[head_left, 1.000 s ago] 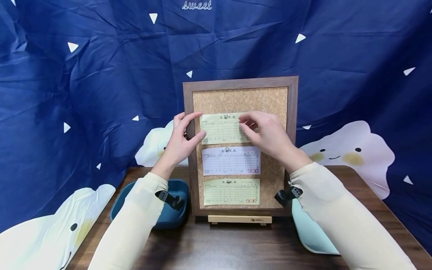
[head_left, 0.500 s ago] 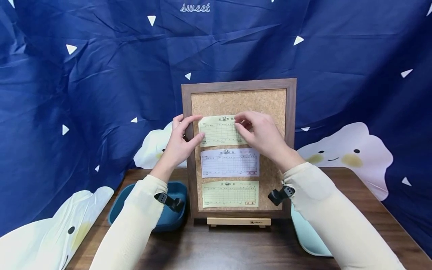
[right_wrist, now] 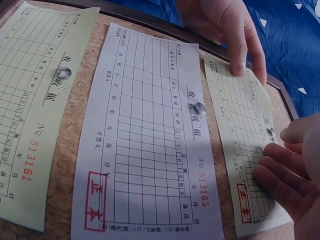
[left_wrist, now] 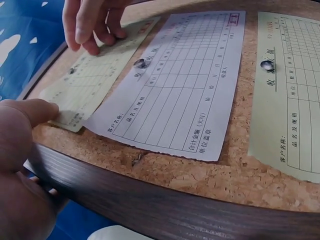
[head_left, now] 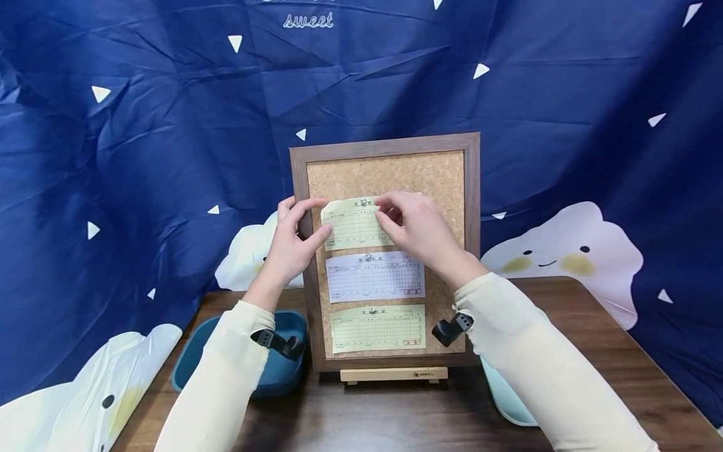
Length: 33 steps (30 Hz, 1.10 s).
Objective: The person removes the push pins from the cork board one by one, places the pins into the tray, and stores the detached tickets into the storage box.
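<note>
A brown-framed corkboard point(head_left: 390, 172) stands upright with three receipt slips pinned on it, one above another. At the top slip, a pale yellow-green receipt point(head_left: 350, 229), my left hand point(head_left: 290, 242) lays its index fingertip near the upper left corner and its thumb on the left edge; its other fingers are partly hidden by the frame. My right hand point(head_left: 420, 226) covers that slip's right part, thumb and index fingertips bent close together just right of the silver pushpin point(head_left: 363, 202). In the right wrist view its fingers point(right_wrist: 282, 175) lie over the slip beside the pin.
Below are a white receipt point(head_left: 375, 276) and another yellow-green receipt point(head_left: 378, 329), each with a pushpin. A small wooden easel point(head_left: 393, 375) supports the board. A dark blue tray point(head_left: 186, 358) is at left, a pale mint tray point(head_left: 505, 392) at right, on the wooden table point(head_left: 361, 420).
My right hand has moved left across the top receipt, its fingertips closer to the pushpin. My left hand stays at the slip's left edge. The head view has shifted slightly.
</note>
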Motion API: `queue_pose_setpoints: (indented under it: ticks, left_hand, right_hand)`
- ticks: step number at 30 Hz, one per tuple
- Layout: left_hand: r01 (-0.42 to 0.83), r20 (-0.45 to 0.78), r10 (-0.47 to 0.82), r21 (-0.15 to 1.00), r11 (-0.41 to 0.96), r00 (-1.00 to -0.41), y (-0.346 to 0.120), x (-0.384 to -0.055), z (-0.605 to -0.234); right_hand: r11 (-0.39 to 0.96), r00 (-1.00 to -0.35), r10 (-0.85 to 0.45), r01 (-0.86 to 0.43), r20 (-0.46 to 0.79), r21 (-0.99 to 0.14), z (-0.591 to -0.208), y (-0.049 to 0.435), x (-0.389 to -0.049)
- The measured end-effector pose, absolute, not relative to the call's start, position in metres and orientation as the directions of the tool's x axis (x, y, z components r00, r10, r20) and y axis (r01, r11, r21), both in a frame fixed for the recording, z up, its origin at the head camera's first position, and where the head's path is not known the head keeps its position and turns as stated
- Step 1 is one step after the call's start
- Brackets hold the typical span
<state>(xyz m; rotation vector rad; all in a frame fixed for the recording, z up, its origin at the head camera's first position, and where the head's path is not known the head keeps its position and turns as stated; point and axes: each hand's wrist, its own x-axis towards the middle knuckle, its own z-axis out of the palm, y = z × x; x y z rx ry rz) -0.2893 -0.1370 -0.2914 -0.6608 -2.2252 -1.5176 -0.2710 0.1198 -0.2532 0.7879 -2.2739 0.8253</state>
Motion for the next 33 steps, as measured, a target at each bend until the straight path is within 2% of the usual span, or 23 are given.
queue_pose_setpoints:
  ticks: [6, 12, 23, 33]
  left_hand:
    - [0.575, 0.55, 0.172, 0.755, 0.317, -0.817, -0.136, -0.291, -0.292]
    - [0.579, 0.563, 0.147, 0.759, 0.299, -0.813, -0.133, -0.292, -0.294]
    - [0.517, 0.517, 0.088, 0.798, 0.31, -0.851, -0.129, -0.29, -0.295]
    - [0.576, 0.59, 0.045, 0.766, 0.284, -0.806, -0.124, -0.292, -0.297]
  right_hand:
    - [0.661, -0.689, -0.317, -0.653, 0.652, -0.369, -0.251, 0.115, -0.274]
    - [0.662, -0.687, -0.305, -0.651, 0.66, -0.371, -0.252, 0.109, -0.278]
    - [0.67, -0.711, -0.253, -0.618, 0.656, -0.411, -0.252, 0.099, -0.279]
    - [0.667, -0.728, -0.185, -0.586, 0.66, -0.46, -0.255, 0.091, -0.28]
